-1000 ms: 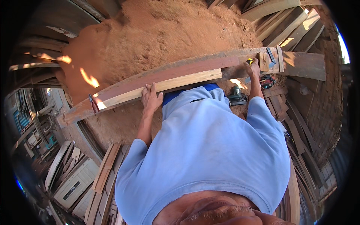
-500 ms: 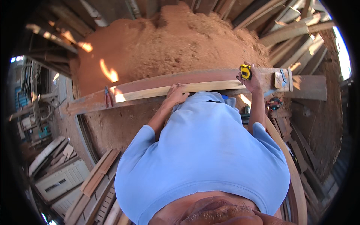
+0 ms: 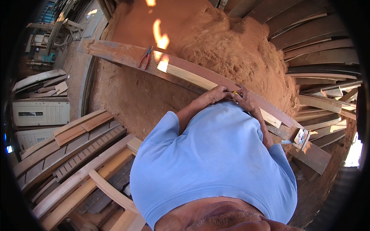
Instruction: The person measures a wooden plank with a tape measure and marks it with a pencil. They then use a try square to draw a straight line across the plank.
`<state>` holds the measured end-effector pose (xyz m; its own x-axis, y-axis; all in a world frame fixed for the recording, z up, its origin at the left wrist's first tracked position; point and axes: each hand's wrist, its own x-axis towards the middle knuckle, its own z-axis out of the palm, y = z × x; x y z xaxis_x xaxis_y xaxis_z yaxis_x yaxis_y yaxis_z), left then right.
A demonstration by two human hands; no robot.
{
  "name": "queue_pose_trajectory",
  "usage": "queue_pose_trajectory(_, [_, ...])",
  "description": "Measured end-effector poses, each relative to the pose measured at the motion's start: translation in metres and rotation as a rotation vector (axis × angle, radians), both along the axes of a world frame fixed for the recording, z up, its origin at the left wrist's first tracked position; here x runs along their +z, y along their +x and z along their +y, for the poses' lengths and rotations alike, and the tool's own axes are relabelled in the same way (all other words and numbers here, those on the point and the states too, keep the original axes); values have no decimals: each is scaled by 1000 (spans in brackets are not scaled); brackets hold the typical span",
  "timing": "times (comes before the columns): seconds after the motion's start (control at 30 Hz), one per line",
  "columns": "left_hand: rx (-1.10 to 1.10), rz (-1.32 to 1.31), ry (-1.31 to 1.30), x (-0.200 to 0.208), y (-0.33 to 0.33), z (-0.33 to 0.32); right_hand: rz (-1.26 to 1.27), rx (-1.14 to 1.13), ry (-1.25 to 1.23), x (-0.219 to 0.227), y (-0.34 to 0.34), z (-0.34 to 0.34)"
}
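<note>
In front of my waist, both hands come together over a pale strip of wood (image 3: 189,76) that lies along a long reddish-brown plank (image 3: 119,50). Between them shows a small yellow part of a tape measure (image 3: 236,93). My right hand (image 3: 246,101) is wrapped round it and hides most of its case. Bent and pressed together, the fingers of my left hand (image 3: 217,94) meet the tape measure from the other side; their exact grip is partly hidden. Red-handled pliers (image 3: 145,57) rest on the plank, left of the strip's far end.
Reddish sawdust (image 3: 227,42) is heaped beyond the plank. A block with blue material (image 3: 301,135) sits at the plank's right end. Stacked boards (image 3: 84,154) fill the lower left, beside pale panels (image 3: 41,112). More boards (image 3: 323,46) lean along the right.
My right hand has brought the tape measure left and in to my left hand, which has closed at it. The whole view has turned, so the plank now slopes down to the right.
</note>
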<state>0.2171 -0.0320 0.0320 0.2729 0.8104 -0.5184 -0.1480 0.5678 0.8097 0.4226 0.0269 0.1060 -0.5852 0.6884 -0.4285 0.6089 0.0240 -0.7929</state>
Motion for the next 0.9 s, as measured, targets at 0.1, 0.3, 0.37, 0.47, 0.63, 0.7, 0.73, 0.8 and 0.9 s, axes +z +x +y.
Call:
queue_pose_trajectory(0.1, [91, -22, 37, -6, -15, -13, -17, 60, -31, 11, -23, 0])
queue_pose_trajectory(0.3, [506, -291, -100, 6, -47, -14, 64, 97, -12, 5, -31, 1])
queue_pose_trajectory(0.37, [565, -409, -87, -7, -87, -14, 19, 57, 6, 4, -17, 4])
queue_pose_trajectory(0.47, [809, -398, -113, -26, -153, -19, -128, 81, 27, -3, 14, 16])
queue_pose_trajectory(0.63, [905, 83, -101, -27, -213, -22, -196, 25, 15, -20, 42, 11])
queue_pose_trajectory(0.7, [784, 947, 266, -24, -205, -25, -197, 15, 9, -29, 38, 10])
queue_pose_trajectory(0.73, [659, 1363, 457, -12, -196, -22, -211, -2, 10, -32, 35, 7])
queue_pose_trajectory(0.8, [458, 1293, 483, 8, -180, -31, -242, -10, 7, -36, 27, 8])
queue_pose_trajectory(0.9, [297, 1227, 525, 13, -148, -38, -263, 5, 14, -51, 21, 15])
